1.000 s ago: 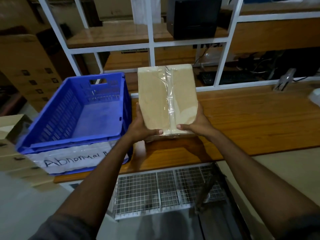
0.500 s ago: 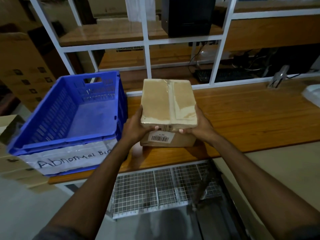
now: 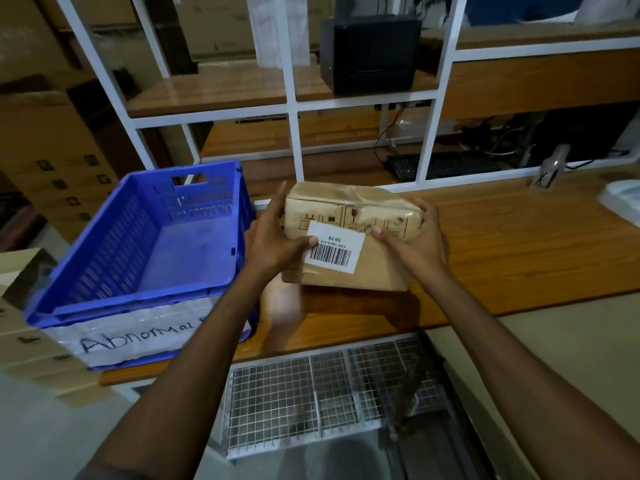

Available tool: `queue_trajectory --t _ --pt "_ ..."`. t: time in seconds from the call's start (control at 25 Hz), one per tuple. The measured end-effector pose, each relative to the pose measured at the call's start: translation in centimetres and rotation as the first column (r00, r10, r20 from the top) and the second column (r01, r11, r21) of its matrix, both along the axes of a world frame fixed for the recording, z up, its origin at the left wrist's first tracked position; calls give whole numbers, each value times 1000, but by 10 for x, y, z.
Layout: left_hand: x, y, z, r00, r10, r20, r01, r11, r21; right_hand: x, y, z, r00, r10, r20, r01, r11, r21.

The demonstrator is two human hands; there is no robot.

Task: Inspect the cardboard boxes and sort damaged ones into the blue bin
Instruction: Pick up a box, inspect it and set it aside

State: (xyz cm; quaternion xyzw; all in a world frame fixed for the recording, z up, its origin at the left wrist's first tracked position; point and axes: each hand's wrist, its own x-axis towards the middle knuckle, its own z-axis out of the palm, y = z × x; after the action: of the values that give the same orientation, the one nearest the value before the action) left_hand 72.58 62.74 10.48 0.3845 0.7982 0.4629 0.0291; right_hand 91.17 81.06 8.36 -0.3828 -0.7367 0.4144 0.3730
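Observation:
A brown cardboard box (image 3: 377, 268) is held just above the wooden table, its side with a white barcode label facing me. Its taped top edge looks crumpled and dented. My left hand (image 3: 273, 240) grips the box's left end, thumb on the label. My right hand (image 3: 415, 240) grips the right end, thumb on the near face. The blue bin (image 3: 145, 237), with a white "Abnormal" label on its front, stands to the left of the box and holds nothing.
The wooden table (image 3: 519, 244) runs to the right. A white shelf frame (image 3: 294, 140) rises behind it with a black device (image 3: 372, 51) and a keyboard (image 3: 440, 166). Cardboard cartons (image 3: 52, 150) stack at far left. A wire mesh basket (image 3: 329, 396) sits below the table edge.
The box has tipped back towards me, from its taped top face showing to the barcode side showing. Both hands have shifted round its ends while keeping hold.

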Motion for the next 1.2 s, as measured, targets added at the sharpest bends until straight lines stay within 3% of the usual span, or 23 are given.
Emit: queue_trajectory --t 0.12,0.24,0.32,0.44,0.68,0.8,0.88,1.08,1.2 --pt "1 0 2 991 103 85 -115 981 155 -4 2 26 999 -23 -22 23 999 -26" --pt "-2 -1 6 982 -11 189 -40 964 265 -3 7 35 996 91 -3 -92 995 -40" --pt "0 -3 10 963 -173 205 129 970 208 -1 5 34 995 98 2 -98 995 -13" --pt "-5 -7 9 952 -288 104 273 952 140 2 -3 33 987 156 23 -156 988 2" --pt "-3 -21 -2 964 -252 86 237 959 157 6 -9 49 926 338 166 -359 926 115" --pt "-6 -19 6 949 -308 -70 304 951 -52 10 -6 54 878 374 298 -432 887 159" --pt "-9 -21 13 942 -323 -90 306 938 -165 13 -5 57 872 371 319 -431 891 141" --pt "-14 -35 21 926 -324 -195 304 944 -124 21 -5 65 885 398 241 -435 893 120" --pt "-23 -45 31 917 -357 -176 357 934 -33 16 -2 74 931 363 18 -364 932 5"
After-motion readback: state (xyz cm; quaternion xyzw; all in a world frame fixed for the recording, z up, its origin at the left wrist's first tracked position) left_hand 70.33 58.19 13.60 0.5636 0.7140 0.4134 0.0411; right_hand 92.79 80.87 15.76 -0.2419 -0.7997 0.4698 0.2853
